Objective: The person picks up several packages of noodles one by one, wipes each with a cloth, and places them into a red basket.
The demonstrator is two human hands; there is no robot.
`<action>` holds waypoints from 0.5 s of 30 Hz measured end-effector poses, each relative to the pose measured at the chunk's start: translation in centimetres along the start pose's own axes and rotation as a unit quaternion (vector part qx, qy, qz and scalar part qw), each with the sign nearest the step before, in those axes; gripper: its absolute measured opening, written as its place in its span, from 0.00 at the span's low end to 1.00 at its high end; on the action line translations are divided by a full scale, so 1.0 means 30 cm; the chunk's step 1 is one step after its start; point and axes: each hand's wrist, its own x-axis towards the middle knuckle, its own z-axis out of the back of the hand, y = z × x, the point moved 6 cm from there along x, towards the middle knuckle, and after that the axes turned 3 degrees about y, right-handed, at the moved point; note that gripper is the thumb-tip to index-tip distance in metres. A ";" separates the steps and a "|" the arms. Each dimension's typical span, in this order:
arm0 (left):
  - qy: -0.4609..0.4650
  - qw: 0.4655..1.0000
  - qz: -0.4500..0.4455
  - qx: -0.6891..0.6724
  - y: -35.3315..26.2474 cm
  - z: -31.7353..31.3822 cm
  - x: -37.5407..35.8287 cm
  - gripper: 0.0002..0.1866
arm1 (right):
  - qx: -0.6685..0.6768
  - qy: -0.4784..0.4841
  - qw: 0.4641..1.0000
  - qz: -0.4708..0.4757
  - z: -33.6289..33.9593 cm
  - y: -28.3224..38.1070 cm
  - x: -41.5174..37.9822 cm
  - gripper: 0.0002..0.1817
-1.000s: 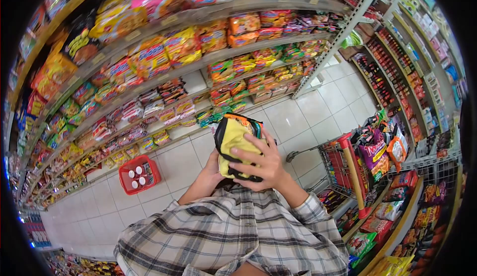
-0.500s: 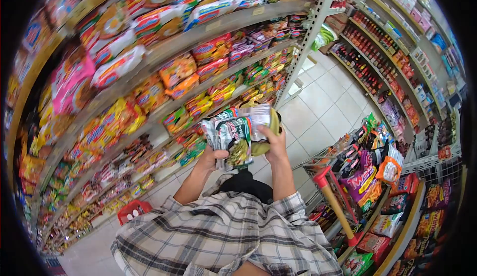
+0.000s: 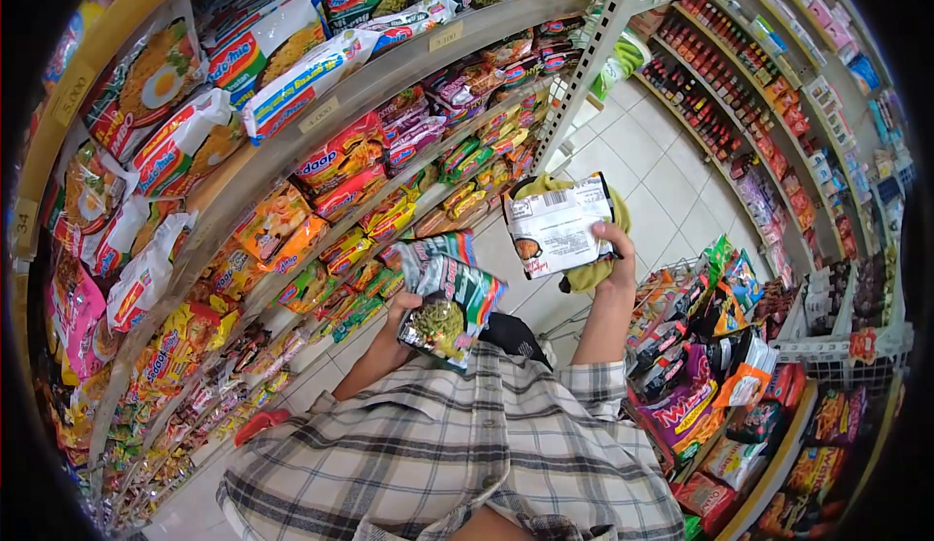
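The left hand (image 3: 402,309) is closed around the lower edge of a stack of green-and-silver noodle packets (image 3: 446,293), held up at about seven o'clock from the frame's centre, just in front of the plaid shirt (image 3: 457,453). The right hand (image 3: 615,249) pinches a single white packet (image 3: 556,225) by its right edge, back panel toward the camera, together with a yellow-green cloth (image 3: 595,270) that shows behind and below it; this pair sits at about three o'clock, well clear of the stack. Judging from how things lie, one packet has been split off from the bundle and is being held apart, while none of the packets in hand has reached either the shelf (image 3: 321,118) at ten o'clock or the shopping cart (image 3: 681,366) at four o'clock, so the placing part looks undone. The cart is already piled with snack bags, one purple bag (image 3: 681,400) showing large letters that I cannot read for certain. On the shelves, red-and-white packs at eleven o'clock carry what looks like "Indomie", and a red pack lower down reads something like "Sedaap", though the lens bends the print. The white packet bears a barcode, a block of small text and a little picture of a bowl, all too fine to read. Bottles (image 3: 715,118) line the far racks at two o'clock.
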 end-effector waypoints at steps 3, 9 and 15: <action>-0.063 0.995 0.076 -0.033 0.054 0.057 -0.016 0.49 | -0.014 0.001 0.999 -0.030 -0.010 0.013 0.076 0.28; -0.010 0.914 0.106 0.392 -0.055 0.016 0.076 0.46 | -0.070 0.054 0.994 -0.059 -0.022 0.077 0.192 0.29; 0.040 0.998 -0.051 0.023 0.002 -0.046 0.189 0.64 | -0.071 0.023 0.995 -0.074 0.014 0.214 0.229 0.30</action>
